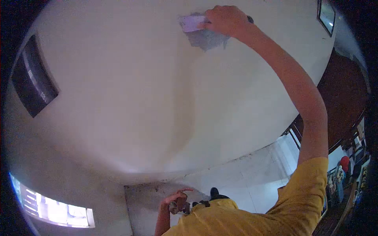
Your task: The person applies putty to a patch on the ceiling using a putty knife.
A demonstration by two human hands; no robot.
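Note:
High on the pale wall (pixel 138 90), my right hand (pixel 228 20) is closed round a flat, light-coloured scraper (pixel 192 23). The scraper's blade lies against a rough grey patch (pixel 206 40), which spreads below and around it. Low in the view, beside the yellow shirt (pixel 236 220), is my left hand (pixel 180 200). One of its fingers points out to the right while the others curl round something small and brownish that I cannot make out.
A dark panel (pixel 33 76) is on the wall at the left, with a bright window (pixel 59 210) below it. A framed picture (pixel 327 17) hangs at the upper right. Dark doorway (pixel 342 94) and cluttered items (pixel 344 173) are at the right. Tiled floor (pixel 248 188) lies below.

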